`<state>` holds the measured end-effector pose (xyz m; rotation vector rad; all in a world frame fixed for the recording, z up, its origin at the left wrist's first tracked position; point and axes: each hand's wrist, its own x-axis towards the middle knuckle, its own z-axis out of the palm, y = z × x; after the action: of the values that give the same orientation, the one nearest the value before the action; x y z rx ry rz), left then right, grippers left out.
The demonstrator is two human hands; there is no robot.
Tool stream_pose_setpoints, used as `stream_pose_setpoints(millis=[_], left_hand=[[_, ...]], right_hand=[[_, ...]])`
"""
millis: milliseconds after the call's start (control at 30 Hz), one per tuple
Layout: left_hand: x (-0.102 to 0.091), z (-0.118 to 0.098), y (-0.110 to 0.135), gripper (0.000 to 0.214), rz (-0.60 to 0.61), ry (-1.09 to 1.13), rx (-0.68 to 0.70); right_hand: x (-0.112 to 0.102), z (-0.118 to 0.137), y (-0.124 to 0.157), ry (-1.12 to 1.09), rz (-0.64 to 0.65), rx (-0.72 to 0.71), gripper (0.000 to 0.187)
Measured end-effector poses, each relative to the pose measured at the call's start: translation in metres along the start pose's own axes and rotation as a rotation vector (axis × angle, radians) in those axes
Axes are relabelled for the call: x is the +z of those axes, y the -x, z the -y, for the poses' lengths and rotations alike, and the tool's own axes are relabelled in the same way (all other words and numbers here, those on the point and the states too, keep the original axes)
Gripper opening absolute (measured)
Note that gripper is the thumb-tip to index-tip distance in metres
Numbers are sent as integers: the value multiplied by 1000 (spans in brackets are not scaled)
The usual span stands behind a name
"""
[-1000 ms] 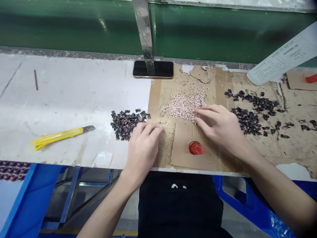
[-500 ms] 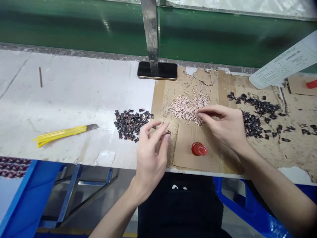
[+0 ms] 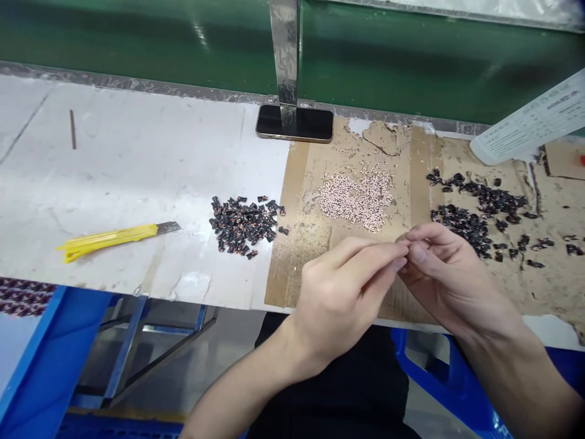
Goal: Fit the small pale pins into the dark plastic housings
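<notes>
Tiny item pinched between fingers [image 3: 379, 253] of left hand [image 3: 340, 292] and right hand [image 3: 450, 277] too small to tell, possibly a dark part. Right edge cuts off paper sheet [image 3: 534, 125], print unreadable.

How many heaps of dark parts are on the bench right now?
2. A left heap lies on the white top, right of the knife. A right heap, looser, spreads over the cardboard; the right hand may hide some.

Knife [image 3: 116, 239] L of parts pile [image 3: 244, 224], pin heap [image 3: 356, 200] on cardboard [image 3: 297, 244] to R, phone [image 3: 295, 124] behind.
</notes>
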<state>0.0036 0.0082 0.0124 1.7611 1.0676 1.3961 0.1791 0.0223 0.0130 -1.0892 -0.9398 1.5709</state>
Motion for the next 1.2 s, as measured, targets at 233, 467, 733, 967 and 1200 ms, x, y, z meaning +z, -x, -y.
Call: stream_pose_setpoints(millis=[233,467,733,967,1200], left_hand=[[-2,15,2,11,32,-143,81],[-15,6,-1,12,298,111,-322],[-31,2,-10,18,520,572,-783],[-23,2,-2,15,466,571,-826],[-25,13,20,6,84,423,-717]], right_hand=[[5,-2,14,330,-145,-192,16],[8,4,15,679,-79,-418,28],[-13,13,10,964,289,-712,30],[-12,-1,22,949,214,-690,27],[-20,-18,42,984,12,-463,19]])
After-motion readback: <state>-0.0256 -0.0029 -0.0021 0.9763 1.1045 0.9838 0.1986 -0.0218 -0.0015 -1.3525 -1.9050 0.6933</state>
